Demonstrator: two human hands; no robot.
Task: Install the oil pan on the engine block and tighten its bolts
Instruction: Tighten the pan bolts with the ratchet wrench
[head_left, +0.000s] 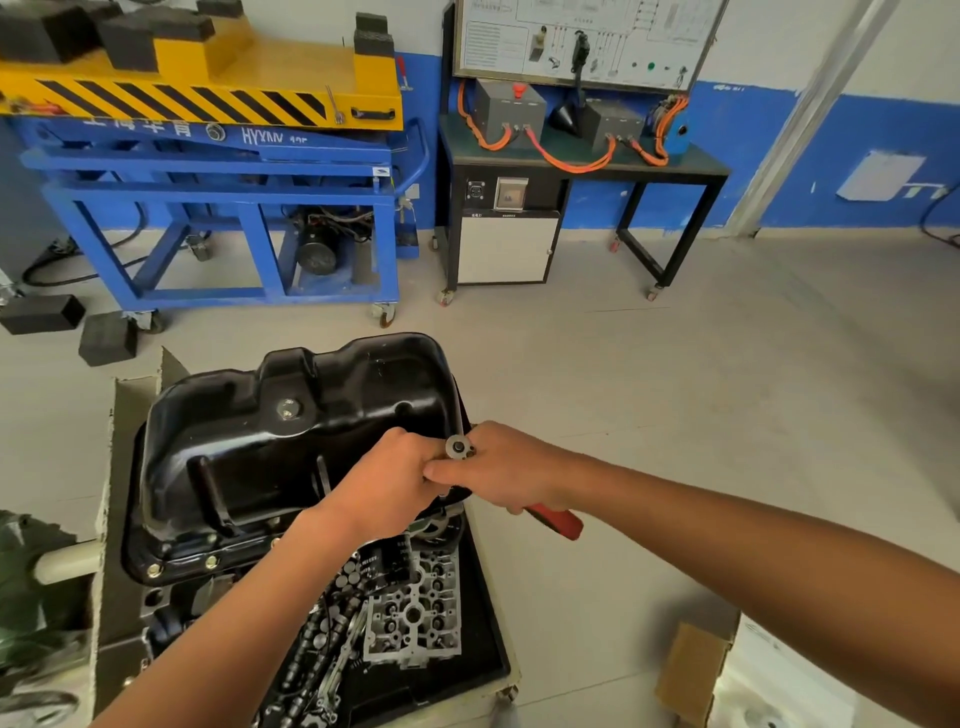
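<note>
A glossy black oil pan (291, 441) sits upside down on the engine block (171, 597), with brass-coloured bolts (210, 562) along its near flange. A ratchet wrench with a round silver head (458, 447) and a red handle (558, 521) stands at the pan's right edge. My right hand (511, 473) grips the handle just behind the head. My left hand (395, 478) curls around the ratchet's head and the socket below it, touching my right hand. The bolt under the socket is hidden by my hands.
Below the pan a black tray (483, 623) holds a cylinder head part (415, 618), camshafts and several small parts. A cardboard box (696, 670) lies at the lower right. A blue-and-yellow lift cart (218, 171) and a black test bench (576, 156) stand by the far wall.
</note>
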